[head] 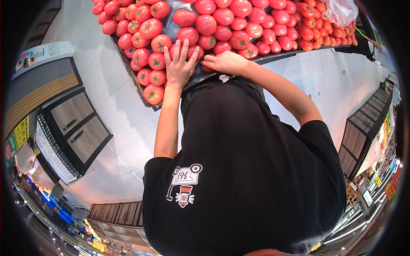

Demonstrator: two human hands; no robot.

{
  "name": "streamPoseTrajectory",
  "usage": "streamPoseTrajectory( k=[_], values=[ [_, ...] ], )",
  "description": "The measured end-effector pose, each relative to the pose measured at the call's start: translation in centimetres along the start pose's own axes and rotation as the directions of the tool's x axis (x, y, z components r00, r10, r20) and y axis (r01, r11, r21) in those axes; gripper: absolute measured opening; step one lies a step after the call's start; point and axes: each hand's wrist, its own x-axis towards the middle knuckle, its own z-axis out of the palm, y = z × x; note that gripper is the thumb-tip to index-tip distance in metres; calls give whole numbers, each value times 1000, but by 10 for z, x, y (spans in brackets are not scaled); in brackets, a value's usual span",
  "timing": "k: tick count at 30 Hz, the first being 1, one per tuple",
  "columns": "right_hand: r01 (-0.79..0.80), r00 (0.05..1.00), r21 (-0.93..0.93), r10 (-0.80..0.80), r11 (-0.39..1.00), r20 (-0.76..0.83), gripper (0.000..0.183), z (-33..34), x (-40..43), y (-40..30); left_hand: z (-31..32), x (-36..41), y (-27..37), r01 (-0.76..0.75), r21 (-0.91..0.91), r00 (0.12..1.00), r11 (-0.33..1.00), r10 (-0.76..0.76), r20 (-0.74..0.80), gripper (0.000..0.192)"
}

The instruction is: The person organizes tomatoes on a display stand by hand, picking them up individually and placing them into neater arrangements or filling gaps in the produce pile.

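Red tomatoes (224,16) are heaped on a dark-edged display stand (137,84) in front of me. My left hand (178,72) lies palm down over the near tomatoes, its fingers spread and touching them. To its right, my right hand (227,62) has its fingers curled around a tomato (207,68) at the front edge, which they partly hide. Bare dark lining (199,76) shows between the hands at the near rim. A crumpled white scrap (224,78) is just below my right hand, close to my waist.
Smaller tomatoes (317,30) fill the section at right, with clear plastic bags (342,12) above them. Another person (360,44) is beyond that end. Wood-panelled cabinets (80,124) are at left, and a similar display unit (357,136) is at right. Pale floor tiles (128,124) surround the stand.
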Motion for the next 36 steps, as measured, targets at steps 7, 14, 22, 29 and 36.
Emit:
streamPoseTrajectory(
  k=[7,14,22,29,36],
  values=[
    [1,999,44,1,999,-52,32,9,-11,5,2,0,0,-2,-15,999,1000,1,-35,59],
    [-335,940,-32,332,942,-78,40,18,7,-23,3,1,0,-5,6,999,1000,5,-38,59],
    [-529,846,253,525,810,91,42,14,26,-31,3,-1,0,-20,20,1000,1000,20,-14,67],
    [-390,843,614,535,686,-62,64,44,13,-38,-3,-2,-2,-17,50,999,999,16,32,66],
    [-555,758,488,652,674,-39,53,30,17,-50,-37,-29,26,218,-100,970,971,-227,-87,50]
  ],
)
